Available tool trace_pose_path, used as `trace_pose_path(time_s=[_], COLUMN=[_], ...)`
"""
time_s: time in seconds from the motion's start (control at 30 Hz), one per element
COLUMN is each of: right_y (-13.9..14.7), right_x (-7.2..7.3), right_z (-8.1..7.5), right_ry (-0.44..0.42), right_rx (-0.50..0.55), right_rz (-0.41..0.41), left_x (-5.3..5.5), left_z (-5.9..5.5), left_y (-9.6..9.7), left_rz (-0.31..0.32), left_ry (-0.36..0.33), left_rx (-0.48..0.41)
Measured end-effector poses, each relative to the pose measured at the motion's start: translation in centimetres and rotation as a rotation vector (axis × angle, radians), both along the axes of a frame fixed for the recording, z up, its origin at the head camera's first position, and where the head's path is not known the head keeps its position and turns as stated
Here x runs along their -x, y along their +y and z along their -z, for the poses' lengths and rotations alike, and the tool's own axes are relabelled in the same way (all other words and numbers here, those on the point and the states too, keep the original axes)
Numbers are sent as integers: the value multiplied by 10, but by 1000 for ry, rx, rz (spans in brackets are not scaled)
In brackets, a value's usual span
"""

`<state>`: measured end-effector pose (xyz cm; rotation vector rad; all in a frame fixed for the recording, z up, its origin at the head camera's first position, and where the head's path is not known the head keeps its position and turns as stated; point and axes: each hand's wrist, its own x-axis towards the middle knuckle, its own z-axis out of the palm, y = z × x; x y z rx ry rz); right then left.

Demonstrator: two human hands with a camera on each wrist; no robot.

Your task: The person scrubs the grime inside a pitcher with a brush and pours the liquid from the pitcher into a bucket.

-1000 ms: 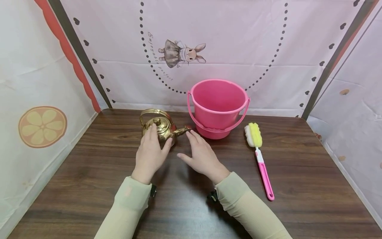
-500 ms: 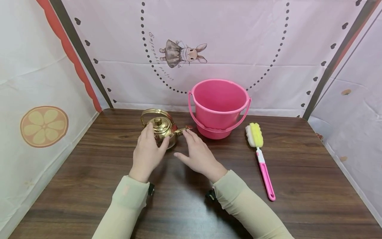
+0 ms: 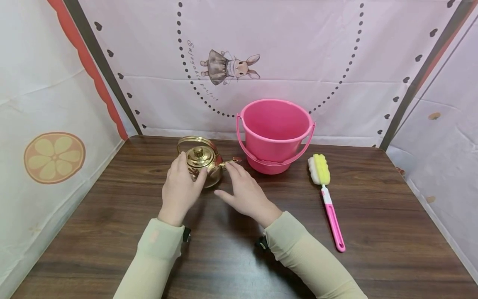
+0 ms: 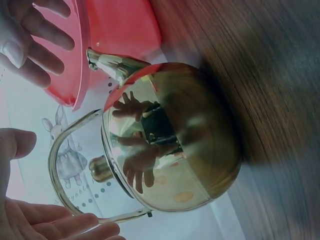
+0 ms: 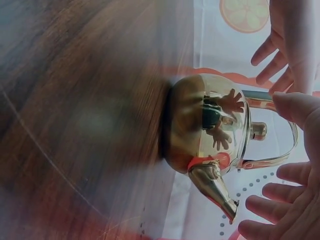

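Observation:
A shiny brass kettle [image 3: 212,176] with a knobbed lid and an arched handle stands upright on the table, its spout turned to the right. My left hand [image 3: 180,189] is over its near left side, fingers extended and thumb spread. In the left wrist view, those fingertips [image 4: 95,225] overlap the handle [image 4: 54,160]; contact cannot be told. Near the spout [image 5: 212,190] is my right hand [image 3: 248,193], its fingers spread and holding nothing. Both hands partly cover the kettle in the head view, and their reflections show on its polished body [image 4: 190,135].
Close behind the spout, a pink bucket [image 3: 274,151] has its handle hanging down in front. A sponge brush [image 3: 331,209] with a yellow and white head and pink handle lies to the right. Printed cloth walls [image 3: 317,50] border the dark wooden table [image 3: 392,224].
My left hand has drawn back slightly toward the lower left, exposing more of the kettle. My right hand has shifted slightly left. The kettle, bucket and brush stay in place.

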<state>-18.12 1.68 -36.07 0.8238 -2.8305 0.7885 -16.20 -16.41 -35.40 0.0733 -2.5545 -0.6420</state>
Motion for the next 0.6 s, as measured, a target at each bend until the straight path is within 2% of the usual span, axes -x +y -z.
trace_pose_path(time_s=[0.23, 0.6], right_y=[-5, -11], right_x=[-1, -2], right_z=[-2, -4], right_ry=[-6, 3], right_rx=[-11, -16], right_rz=[-8, -16], left_x=[1, 2], left_z=[-1, -1], left_y=[-5, -13], left_rz=[-8, -43], left_ry=[-18, 20], left_rx=[-10, -16])
